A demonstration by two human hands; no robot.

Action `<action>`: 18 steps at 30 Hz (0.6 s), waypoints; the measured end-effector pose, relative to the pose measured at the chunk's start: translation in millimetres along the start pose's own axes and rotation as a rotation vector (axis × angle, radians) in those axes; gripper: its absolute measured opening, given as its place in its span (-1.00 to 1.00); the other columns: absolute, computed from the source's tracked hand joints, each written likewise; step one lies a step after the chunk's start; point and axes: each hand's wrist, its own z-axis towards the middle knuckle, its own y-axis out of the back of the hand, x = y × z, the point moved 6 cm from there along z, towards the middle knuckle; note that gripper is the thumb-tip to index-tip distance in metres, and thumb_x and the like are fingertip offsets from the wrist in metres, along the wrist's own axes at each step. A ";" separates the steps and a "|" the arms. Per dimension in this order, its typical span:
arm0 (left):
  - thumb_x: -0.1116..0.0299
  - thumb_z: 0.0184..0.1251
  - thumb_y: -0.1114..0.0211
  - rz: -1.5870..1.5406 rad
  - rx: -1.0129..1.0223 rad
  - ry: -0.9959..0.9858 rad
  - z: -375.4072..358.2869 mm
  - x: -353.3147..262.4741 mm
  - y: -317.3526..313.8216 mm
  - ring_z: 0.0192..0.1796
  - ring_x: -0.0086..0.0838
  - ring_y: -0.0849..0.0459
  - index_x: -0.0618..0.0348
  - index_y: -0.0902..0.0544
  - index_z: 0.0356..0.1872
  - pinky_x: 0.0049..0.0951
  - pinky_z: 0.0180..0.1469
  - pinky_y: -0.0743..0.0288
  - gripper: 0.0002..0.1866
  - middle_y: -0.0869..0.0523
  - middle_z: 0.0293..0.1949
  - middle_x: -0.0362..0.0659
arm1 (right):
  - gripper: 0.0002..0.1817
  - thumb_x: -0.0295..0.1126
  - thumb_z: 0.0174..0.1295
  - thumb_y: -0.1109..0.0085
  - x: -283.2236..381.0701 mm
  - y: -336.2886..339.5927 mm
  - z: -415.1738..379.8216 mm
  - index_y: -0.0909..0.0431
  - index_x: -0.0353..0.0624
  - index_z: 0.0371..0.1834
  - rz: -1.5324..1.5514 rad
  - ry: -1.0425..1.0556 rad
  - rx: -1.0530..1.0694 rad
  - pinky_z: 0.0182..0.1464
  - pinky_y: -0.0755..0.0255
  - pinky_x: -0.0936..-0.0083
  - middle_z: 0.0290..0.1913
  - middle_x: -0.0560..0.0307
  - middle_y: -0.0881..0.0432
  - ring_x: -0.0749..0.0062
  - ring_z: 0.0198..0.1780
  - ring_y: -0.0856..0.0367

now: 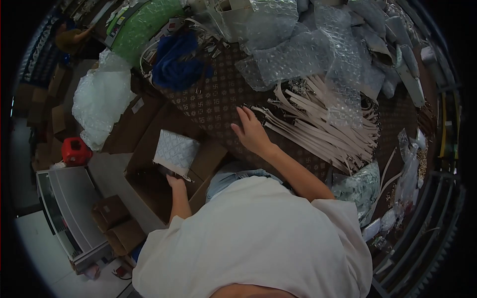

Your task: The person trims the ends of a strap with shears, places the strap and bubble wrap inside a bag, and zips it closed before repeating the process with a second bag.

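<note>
My left hand [176, 183] is low inside an open cardboard box [144, 186], its fingers at the lower edge of a pale patterned pouch [176, 152] with a short strap end hanging from it. The fingers go behind the pouch, which is tilted over the box. My right hand [250, 130] reaches over the brown patterned table cover [218, 107], fingers apart and holding nothing. Its fingertips are near the ends of a bundle of beige straps [318, 131] spread across the table.
Bubble wrap [293, 54] covers part of the straps. A blue cloth [176, 62] and a green wrapped item [141, 30] lie at the back left. More wrap [102, 102] and a red container [76, 151] are left. Another person [72, 38] is at the upper left.
</note>
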 end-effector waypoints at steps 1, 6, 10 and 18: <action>0.10 0.33 0.17 -0.130 -0.253 0.230 54.0 17.9 57.7 -0.01 -0.14 -0.50 0.13 -0.39 0.10 -0.12 0.03 -0.43 -0.56 -0.49 0.01 -0.03 | -0.47 -0.32 0.12 -0.11 -20.6 -1.2 -8.7 -0.26 -0.36 0.12 -0.098 -0.016 0.000 0.01 -0.35 0.17 0.12 -0.41 -0.26 -0.23 0.03 -0.37; 0.42 0.19 -0.07 0.635 0.060 -0.104 17.3 6.4 -88.2 -0.41 -0.53 -0.51 0.17 -0.48 -0.29 -0.53 -0.44 -0.42 -0.89 -0.53 -0.43 -0.20 | -0.53 -0.41 0.09 -0.12 -76.7 11.3 -57.0 -0.30 -0.37 0.07 -0.167 -0.220 0.074 -0.01 -0.36 0.21 0.04 -0.34 -0.34 -0.20 0.01 -0.38; 0.42 0.19 -0.15 0.887 0.784 -0.895 -102.1 17.4 -335.9 -0.22 -0.43 -0.52 0.27 -0.46 -0.04 -0.45 -0.12 -0.41 -0.70 -0.54 -0.20 -0.11 | -0.59 -0.47 0.09 -0.12 -81.3 66.2 -39.5 -0.35 -0.35 0.02 -0.007 -0.336 -0.062 0.01 -0.33 0.29 0.02 -0.20 -0.37 -0.09 0.01 -0.38; 0.39 0.06 -0.27 0.889 1.635 -1.540 -320.3 142.2 -518.8 0.04 -0.14 -0.36 0.21 -0.39 0.08 -0.25 0.09 -0.24 -0.50 -0.37 0.00 0.03 | -0.48 -0.20 0.18 -0.01 -144.1 258.4 12.2 -0.29 -0.27 0.16 -0.851 -0.410 -0.709 0.16 -0.13 0.11 0.12 -0.18 -0.32 -0.11 0.15 -0.26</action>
